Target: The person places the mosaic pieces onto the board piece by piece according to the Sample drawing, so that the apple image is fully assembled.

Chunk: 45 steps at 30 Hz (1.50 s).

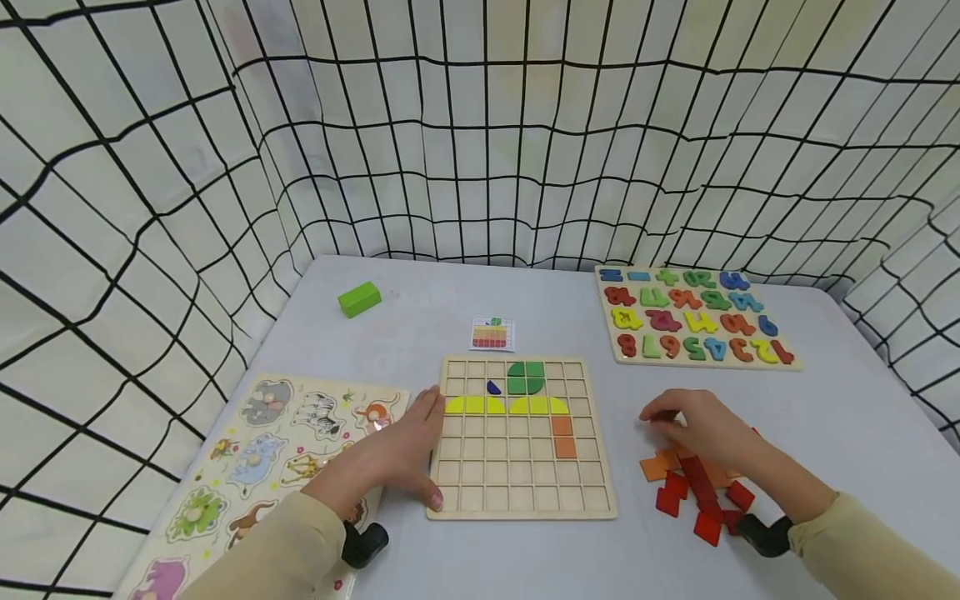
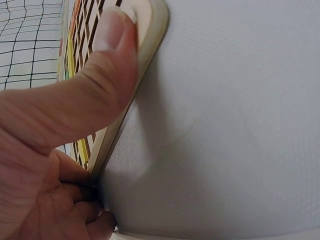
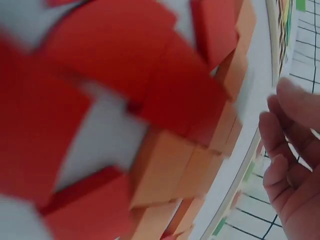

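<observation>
- Grey table (image 1: 450, 558): fills the lower frame, netting behind.
- Animal puzzle (image 1: 255, 467), lower left; number puzzle (image 1: 697, 321), upper right.
- Grid board (image 1: 517, 475), centre: green, yellow and orange pieces seated in its upper rows.
- Left hand (image 1: 397, 458): thumb (image 2: 107, 60) pressed on the board's near left corner, fingers along its left edge, steadying it.
- Right hand (image 1: 701, 425): fingers loosely curved above the red and orange tiles (image 1: 693, 492), right of the board; whether it pinches one cannot be told.
- Green block (image 1: 359, 298) and pattern card (image 1: 492, 333), far side.
</observation>
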### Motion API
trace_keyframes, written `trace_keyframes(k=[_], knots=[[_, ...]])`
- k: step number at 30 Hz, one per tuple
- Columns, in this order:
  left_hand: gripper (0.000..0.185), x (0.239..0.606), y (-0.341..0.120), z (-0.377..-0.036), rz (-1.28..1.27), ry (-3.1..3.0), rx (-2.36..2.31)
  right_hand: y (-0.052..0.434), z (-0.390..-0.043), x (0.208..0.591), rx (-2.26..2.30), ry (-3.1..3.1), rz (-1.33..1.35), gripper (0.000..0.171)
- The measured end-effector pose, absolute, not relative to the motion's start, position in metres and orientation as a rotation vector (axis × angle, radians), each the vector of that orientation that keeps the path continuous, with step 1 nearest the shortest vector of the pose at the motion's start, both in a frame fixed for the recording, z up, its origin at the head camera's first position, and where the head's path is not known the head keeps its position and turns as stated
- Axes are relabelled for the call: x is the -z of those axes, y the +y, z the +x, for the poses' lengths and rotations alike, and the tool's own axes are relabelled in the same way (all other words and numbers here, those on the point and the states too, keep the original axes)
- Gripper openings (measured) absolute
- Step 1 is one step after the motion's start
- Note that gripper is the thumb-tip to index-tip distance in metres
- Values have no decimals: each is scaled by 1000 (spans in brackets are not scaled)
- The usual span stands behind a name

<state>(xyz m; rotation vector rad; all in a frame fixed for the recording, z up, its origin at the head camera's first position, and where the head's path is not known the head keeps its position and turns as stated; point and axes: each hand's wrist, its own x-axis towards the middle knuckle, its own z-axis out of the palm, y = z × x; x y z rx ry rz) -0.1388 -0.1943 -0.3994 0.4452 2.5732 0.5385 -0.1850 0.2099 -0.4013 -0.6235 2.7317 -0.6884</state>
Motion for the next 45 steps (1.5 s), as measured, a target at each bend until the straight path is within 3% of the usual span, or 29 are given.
trace_keyframes(k=[8, 20, 32, 45], knots=[[135, 399, -198, -139, 443, 2581, -542, 215, -170, 410, 512, 2662, -802, 18], [134, 400, -198, -137, 440, 2572, -563, 198, -171, 413, 690, 2645, -695, 18], [134, 402, -197, -137, 427, 2571, -576, 126, -201, 409, 823, 2697, -881, 10], [134, 400, -195, -138, 434, 2581, -562, 85, -204, 413, 754, 2669, -769, 7]])
